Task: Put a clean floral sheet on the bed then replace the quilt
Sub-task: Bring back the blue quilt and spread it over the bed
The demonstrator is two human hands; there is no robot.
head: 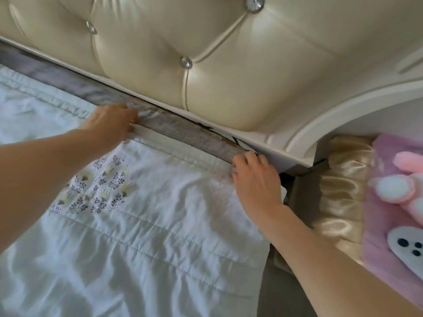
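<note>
both hands grip the head edge of the sheet [160,225], left hand [112,124] mid-edge, right hand [254,179] at the bed's corner by the headboard [229,65]. tucking looks unfinished; no quilt on yet.

No readable text, label or number anywhere — only patterns on fabric.

**One head view, close above the top of the bed**

Only one view is given, so nothing is shared between views. It is taken from the head of the person and is directed forward and down. The bed [142,259] is seen from near, the headboard [229,65] fills the upper part, and both forearms are seen entering from the lower edge.
</note>
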